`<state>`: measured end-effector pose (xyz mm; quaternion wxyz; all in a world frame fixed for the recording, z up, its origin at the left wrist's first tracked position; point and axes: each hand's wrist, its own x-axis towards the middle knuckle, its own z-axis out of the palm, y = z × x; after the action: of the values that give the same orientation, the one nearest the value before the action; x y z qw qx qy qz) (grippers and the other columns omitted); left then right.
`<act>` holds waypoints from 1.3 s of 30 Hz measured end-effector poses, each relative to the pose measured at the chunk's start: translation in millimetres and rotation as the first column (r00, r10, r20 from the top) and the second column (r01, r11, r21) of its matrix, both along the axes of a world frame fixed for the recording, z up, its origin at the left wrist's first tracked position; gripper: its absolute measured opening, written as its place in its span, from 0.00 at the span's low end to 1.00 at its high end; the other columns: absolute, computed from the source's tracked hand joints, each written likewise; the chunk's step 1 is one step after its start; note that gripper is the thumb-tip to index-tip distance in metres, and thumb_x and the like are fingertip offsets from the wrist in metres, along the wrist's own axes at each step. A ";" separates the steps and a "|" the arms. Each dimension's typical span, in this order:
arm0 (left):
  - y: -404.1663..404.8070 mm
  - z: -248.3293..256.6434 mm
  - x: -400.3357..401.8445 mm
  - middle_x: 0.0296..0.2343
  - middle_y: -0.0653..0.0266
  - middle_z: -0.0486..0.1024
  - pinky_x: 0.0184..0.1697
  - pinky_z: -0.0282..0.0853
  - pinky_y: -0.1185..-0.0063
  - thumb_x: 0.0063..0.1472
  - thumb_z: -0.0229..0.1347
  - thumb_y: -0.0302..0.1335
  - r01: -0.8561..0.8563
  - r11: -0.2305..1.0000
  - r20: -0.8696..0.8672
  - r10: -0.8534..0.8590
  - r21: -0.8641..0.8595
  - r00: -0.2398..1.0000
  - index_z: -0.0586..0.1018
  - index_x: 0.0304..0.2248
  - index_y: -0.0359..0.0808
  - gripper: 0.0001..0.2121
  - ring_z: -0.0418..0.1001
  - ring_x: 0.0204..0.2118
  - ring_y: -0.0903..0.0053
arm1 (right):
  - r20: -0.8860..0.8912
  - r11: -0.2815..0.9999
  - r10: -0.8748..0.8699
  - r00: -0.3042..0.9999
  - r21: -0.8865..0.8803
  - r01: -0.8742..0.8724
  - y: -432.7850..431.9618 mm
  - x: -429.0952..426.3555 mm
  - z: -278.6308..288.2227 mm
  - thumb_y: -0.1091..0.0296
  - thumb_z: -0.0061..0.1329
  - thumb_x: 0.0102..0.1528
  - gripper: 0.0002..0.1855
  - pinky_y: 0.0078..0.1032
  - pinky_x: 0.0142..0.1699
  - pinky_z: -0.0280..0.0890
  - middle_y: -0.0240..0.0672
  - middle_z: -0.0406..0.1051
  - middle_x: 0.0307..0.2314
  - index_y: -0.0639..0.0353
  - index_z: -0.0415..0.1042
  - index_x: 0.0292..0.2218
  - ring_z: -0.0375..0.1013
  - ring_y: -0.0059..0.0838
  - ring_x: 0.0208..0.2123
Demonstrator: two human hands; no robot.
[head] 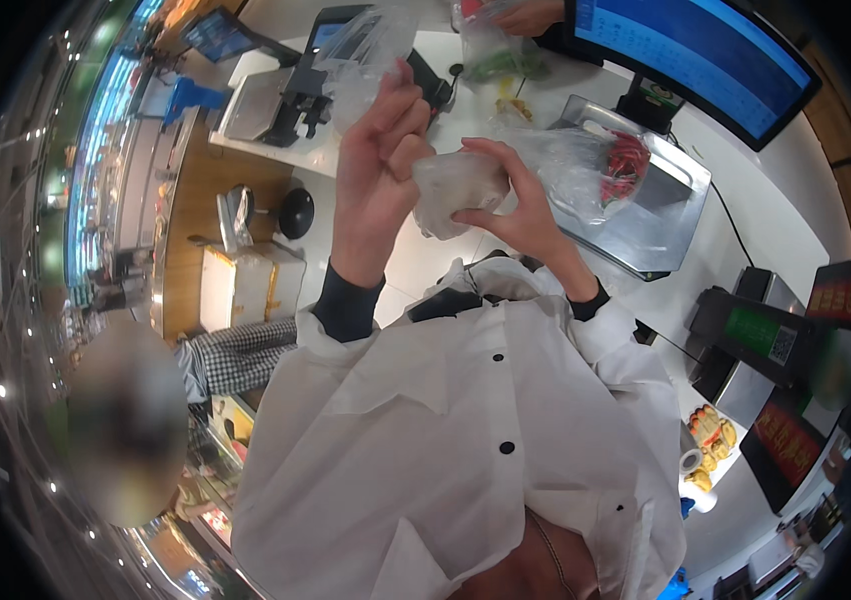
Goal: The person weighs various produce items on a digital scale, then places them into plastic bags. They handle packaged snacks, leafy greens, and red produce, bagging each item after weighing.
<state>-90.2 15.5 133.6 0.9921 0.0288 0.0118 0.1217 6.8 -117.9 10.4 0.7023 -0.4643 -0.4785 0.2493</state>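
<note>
Both of my hands hold a clear plastic bag with whitish contents above the gap beside the counter. My left hand is raised, its fingers closed on the bag's upper part; a loose clear plastic bag shows just beyond its fingertips, and whether it is the same bag I cannot tell. My right hand curls around the other side of the bundle, thumb below and fingers above. Right of my right hand, a clear bag of red chili peppers lies on a metal weighing scale.
Another person's hand is at a bag of green vegetables across the counter. A monitor stands at upper right, a second scale at upper left. A foam box stands on the left; a person with a checkered garment is beside me.
</note>
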 end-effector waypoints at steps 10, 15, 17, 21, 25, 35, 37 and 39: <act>-22.3 -53.5 -50.9 0.25 0.75 0.63 0.29 0.55 0.85 0.65 0.52 0.31 -0.261 0.506 -0.293 0.769 0.822 0.568 0.72 0.44 0.37 0.11 0.58 0.25 0.87 | 0.324 0.993 -0.038 0.945 -0.093 0.071 15.1 -67.8 -1.8 0.60 0.66 0.41 0.50 0.40 0.61 0.53 0.47 0.60 0.53 0.64 0.54 0.59 0.58 0.50 0.57; 25.4 -72.5 -83.2 0.37 0.68 0.71 0.43 0.66 0.79 0.63 0.54 0.27 0.326 0.232 -0.396 0.633 0.917 0.665 0.72 0.44 0.36 0.10 0.68 0.40 0.81 | 0.315 0.974 0.049 0.948 -0.227 0.025 81.9 -89.0 -48.9 0.69 0.60 0.46 0.33 0.39 0.52 0.62 0.50 0.68 0.45 0.62 0.63 0.52 0.66 0.51 0.48; 69.8 -89.9 -99.2 0.41 0.64 0.71 0.44 0.67 0.75 0.57 0.55 0.22 0.462 -0.403 -0.204 0.539 0.790 0.818 0.72 0.42 0.36 0.12 0.70 0.42 0.72 | 0.142 0.851 0.264 0.954 -0.499 -0.162 101.0 -81.0 -57.0 0.73 0.54 0.48 0.21 0.39 0.47 0.65 0.49 0.73 0.38 0.62 0.70 0.45 0.70 0.49 0.42; 142.5 -97.7 -127.1 0.39 0.54 0.74 0.43 0.69 0.69 0.50 0.55 0.16 0.413 -0.777 -0.222 0.349 0.475 0.911 0.72 0.40 0.33 0.16 0.72 0.41 0.60 | 0.478 0.867 0.369 0.798 -0.485 -0.110 143.6 -81.3 -80.9 0.73 0.47 0.51 0.11 0.41 0.47 0.62 0.51 0.71 0.39 0.62 0.72 0.38 0.68 0.50 0.43; 188.6 -107.9 -149.8 0.35 0.48 0.76 0.45 0.69 0.66 0.53 0.50 0.15 0.536 -0.534 -0.519 0.199 0.654 0.832 0.74 0.42 0.34 0.15 0.73 0.38 0.53 | 0.620 0.905 0.378 0.687 -0.406 -0.131 183.5 -88.5 -76.2 0.74 0.47 0.51 0.12 0.37 0.46 0.64 0.50 0.71 0.38 0.63 0.72 0.39 0.68 0.49 0.42; 303.1 -93.7 -106.2 0.35 0.60 0.72 0.36 0.73 0.71 0.53 0.52 0.23 0.104 -0.987 -0.057 0.098 0.124 0.994 0.70 0.36 0.33 0.10 0.71 0.40 0.66 | 0.443 0.971 -0.091 0.892 -0.159 0.178 267.4 -109.9 -168.7 0.77 0.43 0.54 0.18 0.37 0.55 0.59 0.48 0.69 0.44 0.65 0.67 0.47 0.66 0.47 0.48; 323.8 -103.8 -98.4 0.36 0.58 0.73 0.38 0.73 0.71 0.51 0.54 0.20 0.190 -0.961 -0.123 0.168 0.202 0.978 0.70 0.40 0.32 0.15 0.72 0.41 0.63 | 0.437 0.919 -0.287 0.852 -0.127 0.374 305.5 -127.6 -155.5 0.75 0.43 0.54 0.20 0.43 0.58 0.54 0.51 0.67 0.46 0.67 0.66 0.49 0.61 0.52 0.52; 339.3 -114.2 -102.8 0.37 0.56 0.73 0.39 0.73 0.71 0.49 0.54 0.18 0.229 -0.946 -0.174 0.191 0.231 0.966 0.70 0.43 0.32 0.18 0.72 0.42 0.61 | 0.412 0.881 -0.374 0.831 -0.124 0.458 328.0 -138.1 -149.2 0.75 0.44 0.51 0.20 0.48 0.60 0.48 0.53 0.67 0.46 0.66 0.69 0.47 0.59 0.54 0.54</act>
<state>-193.0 354.8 19.4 0.1042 0.9932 -0.0143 -0.0505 -131.2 210.1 -138.8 0.5798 -0.6704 -0.4607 0.0466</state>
